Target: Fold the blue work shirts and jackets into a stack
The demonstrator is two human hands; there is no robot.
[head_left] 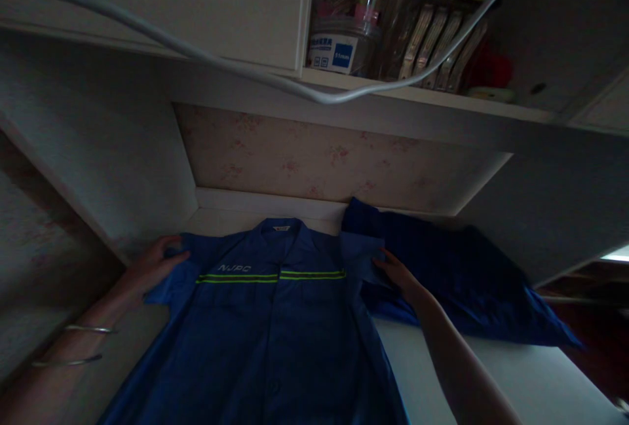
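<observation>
A blue work shirt [275, 327] with a yellow-green stripe across the chest lies front up on a white desk [515, 379], collar pointing away from me. My left hand [154, 261] rests on its left shoulder and sleeve, fingers curled over the cloth edge. On the shirt's right shoulder lies my right hand [398, 274], its fingers stretched flat on the fabric. Two thin bangles [83, 345] circle my left wrist.
A second blue garment [466, 281] lies crumpled to the right, against the back wall. A shelf [417, 94] above holds a plastic jar [344, 38] and packets. A white cable [246, 74] hangs across the top. White side walls close in the desk alcove.
</observation>
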